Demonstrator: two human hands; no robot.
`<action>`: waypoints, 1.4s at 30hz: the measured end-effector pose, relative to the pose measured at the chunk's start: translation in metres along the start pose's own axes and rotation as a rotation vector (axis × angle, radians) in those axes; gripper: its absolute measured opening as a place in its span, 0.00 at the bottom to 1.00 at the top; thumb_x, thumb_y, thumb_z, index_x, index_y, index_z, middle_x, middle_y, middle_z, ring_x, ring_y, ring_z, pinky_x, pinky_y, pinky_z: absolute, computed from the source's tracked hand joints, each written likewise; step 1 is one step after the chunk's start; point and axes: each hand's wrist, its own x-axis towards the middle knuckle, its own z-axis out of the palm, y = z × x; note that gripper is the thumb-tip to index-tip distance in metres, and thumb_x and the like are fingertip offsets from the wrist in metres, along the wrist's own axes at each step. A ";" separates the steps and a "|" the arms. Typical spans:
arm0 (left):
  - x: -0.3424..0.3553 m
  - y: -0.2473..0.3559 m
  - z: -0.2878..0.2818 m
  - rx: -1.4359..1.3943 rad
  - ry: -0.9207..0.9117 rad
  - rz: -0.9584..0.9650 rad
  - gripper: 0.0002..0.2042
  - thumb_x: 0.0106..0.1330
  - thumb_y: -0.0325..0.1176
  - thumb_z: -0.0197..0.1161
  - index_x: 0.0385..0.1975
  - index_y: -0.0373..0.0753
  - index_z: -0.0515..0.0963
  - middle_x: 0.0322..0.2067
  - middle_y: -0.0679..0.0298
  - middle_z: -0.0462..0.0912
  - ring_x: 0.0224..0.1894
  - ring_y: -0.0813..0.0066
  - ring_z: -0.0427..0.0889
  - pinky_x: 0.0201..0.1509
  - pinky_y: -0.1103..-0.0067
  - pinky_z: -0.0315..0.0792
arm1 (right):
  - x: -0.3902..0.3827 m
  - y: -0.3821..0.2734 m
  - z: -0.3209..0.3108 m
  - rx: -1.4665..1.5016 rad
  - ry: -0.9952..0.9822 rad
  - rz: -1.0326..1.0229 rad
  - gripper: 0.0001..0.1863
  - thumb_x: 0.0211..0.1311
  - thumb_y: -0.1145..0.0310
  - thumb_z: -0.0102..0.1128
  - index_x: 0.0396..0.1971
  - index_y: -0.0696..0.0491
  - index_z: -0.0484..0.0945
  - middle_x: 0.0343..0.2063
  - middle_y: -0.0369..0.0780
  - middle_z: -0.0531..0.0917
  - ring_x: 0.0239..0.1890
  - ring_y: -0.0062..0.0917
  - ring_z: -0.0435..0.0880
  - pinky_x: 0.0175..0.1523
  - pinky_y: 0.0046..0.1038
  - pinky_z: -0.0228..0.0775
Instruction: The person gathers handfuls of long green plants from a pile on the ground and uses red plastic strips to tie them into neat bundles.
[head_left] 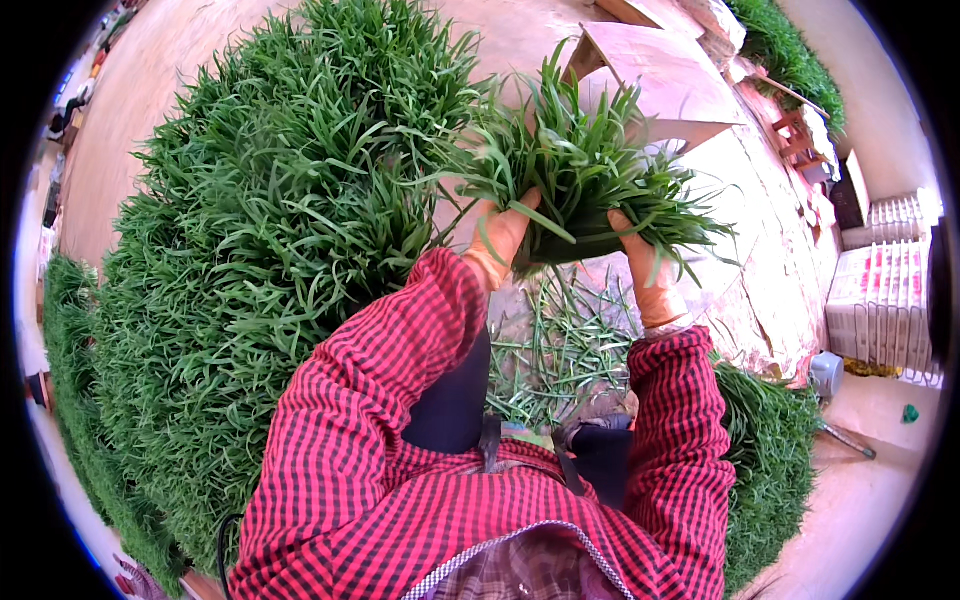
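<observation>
Out in front of me, my left hand (pixel 503 236) and my right hand (pixel 649 277), both in orange gloves, grip a bunch of long flat green leaves (pixel 575 165) from its two sides. The leaves look like garlic chives and fan out upward and to the right. My left thumb presses against the near side; foliage hides some fingers of both hands. Close by on the left, a large heap of the same greens (pixel 285 235) rises beside my left arm. Loose cut green pieces (pixel 560 345) lie scattered on the floor below my hands.
Another pile of greens (pixel 775 450) lies by my right elbow, with more greens (pixel 790 55) at the far right. Beyond the bunch stands a pale box-like block (pixel 675 75). A wooden stool (pixel 797 140) and stacked strapped bundles (pixel 878 300) are on the right.
</observation>
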 end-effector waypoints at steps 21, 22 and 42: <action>0.028 0.020 -0.102 0.081 0.460 0.153 0.15 0.58 0.29 0.70 0.45 0.31 0.80 0.45 0.64 0.81 0.44 0.74 0.79 0.51 0.76 0.73 | 0.022 0.022 0.121 0.578 -0.253 0.387 0.29 0.56 0.75 0.68 0.59 0.56 0.70 0.46 0.34 0.81 0.47 0.18 0.79 0.55 0.23 0.70; 0.024 0.022 -0.097 0.136 0.489 0.146 0.16 0.58 0.28 0.70 0.45 0.31 0.80 0.45 0.64 0.81 0.44 0.74 0.79 0.51 0.76 0.73 | 0.019 0.027 0.118 0.503 -0.227 0.297 0.30 0.57 0.74 0.68 0.59 0.57 0.69 0.47 0.35 0.80 0.48 0.19 0.78 0.55 0.23 0.71; -0.102 -0.013 0.049 1.258 -0.499 0.309 0.07 0.57 0.33 0.58 0.30 0.42 0.82 0.30 0.57 0.84 0.36 0.55 0.84 0.44 0.66 0.77 | -0.006 -0.065 0.022 -0.212 -0.076 -0.382 0.09 0.56 0.75 0.65 0.38 0.52 0.82 0.36 0.36 0.83 0.40 0.25 0.82 0.48 0.26 0.74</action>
